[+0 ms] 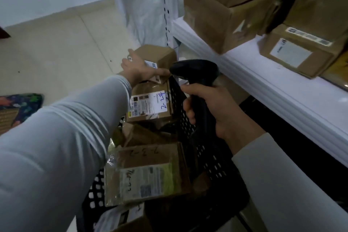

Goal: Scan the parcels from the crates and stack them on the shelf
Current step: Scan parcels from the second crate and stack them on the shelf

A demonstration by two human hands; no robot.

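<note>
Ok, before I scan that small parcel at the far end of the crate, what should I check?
1. Left hand holds the small parcel: ok.
2. Right hand grips the scanner by its handle: ok.
3. Label uncovered: not ok, the left hand hides part of it.
4. Scanner head aimed at the label: cannot tell; the head is close beside the parcel.
5. Parcel lifted free of the crate: cannot tell.
6. Bare room on the shelf between the boxes there: ok.
</note>
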